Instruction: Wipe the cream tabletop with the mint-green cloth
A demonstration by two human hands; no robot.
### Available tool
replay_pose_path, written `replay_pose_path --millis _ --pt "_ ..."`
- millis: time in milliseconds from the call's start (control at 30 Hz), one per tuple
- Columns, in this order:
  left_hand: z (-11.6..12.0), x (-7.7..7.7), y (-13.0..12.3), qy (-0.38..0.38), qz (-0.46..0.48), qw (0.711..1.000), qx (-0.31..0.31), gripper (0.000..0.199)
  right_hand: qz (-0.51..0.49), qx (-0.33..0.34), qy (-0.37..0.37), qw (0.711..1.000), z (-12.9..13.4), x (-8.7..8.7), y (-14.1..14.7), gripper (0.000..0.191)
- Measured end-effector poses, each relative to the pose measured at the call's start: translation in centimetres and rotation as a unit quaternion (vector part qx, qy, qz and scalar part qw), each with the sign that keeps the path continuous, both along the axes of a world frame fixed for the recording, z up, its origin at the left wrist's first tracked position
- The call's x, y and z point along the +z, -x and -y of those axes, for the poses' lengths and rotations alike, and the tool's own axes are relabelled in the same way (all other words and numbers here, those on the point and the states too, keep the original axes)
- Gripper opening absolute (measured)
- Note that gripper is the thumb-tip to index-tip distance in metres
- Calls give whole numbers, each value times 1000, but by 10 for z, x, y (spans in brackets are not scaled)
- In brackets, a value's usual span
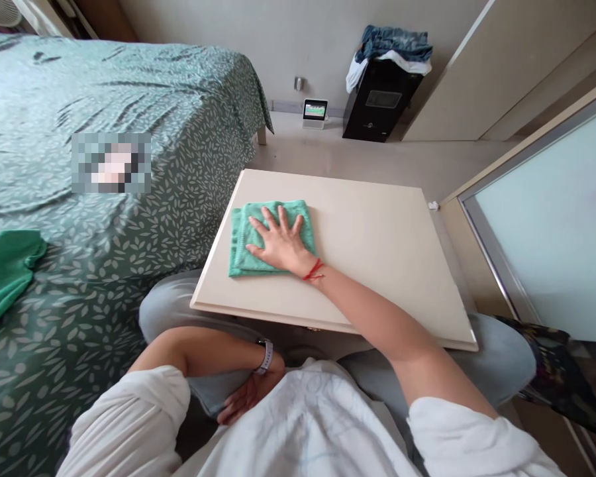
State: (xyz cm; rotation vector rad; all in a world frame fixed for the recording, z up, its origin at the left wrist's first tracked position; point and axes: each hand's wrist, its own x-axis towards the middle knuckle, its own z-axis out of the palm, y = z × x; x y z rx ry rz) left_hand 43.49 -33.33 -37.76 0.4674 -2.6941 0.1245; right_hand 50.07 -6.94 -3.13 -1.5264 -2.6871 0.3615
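A folded green cloth lies flat on the left part of a cream-coloured low table. My right hand presses down on it with the fingers spread wide; a red string bracelet circles that wrist. In my lap, below the table's near edge, rests my left hand. It is away from the cloth, palm turned partly up and fingers loosely extended, with nothing seen in it. A watch with a pale strap is on the left wrist.
To the left stands a bed with a green leaf-patterned sheet, bearing a green garment and a blurred-out item. A small screen and a black cabinet topped with jeans stand by the wall. A frosted-glass panel is at right.
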Motion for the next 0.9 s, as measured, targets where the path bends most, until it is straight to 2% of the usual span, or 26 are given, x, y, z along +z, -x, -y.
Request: replay_pose_path --millis 100,200,367,467,567,667,767,900 --pt "-5 9 0 83 52 995 7 92 30 -74 3 997 -7 -1 -60 78" --pt "-6 12 1 166 102 981 13 92 60 -171 12 983 -9 -5 -133 77" --pt "-5 7 4 112 59 992 6 89 78 -314 -15 946 11 -16 -245 77" --pt "-4 2 6 56 23 998 2 90 97 -381 -20 919 33 -21 -280 79" --pt "-4 -2 6 -2 7 1000 -6 97 99 -420 -19 902 51 -24 -284 81" --pt "-5 -3 6 -49 19 998 -19 100 101 -407 -38 907 57 -27 -263 82" --pt "-9 2 5 -78 38 996 -30 103 94 -350 -54 931 51 -28 -222 81" --pt "-12 11 3 -102 61 991 -67 95 61 -252 -43 965 33 -20 -142 81"
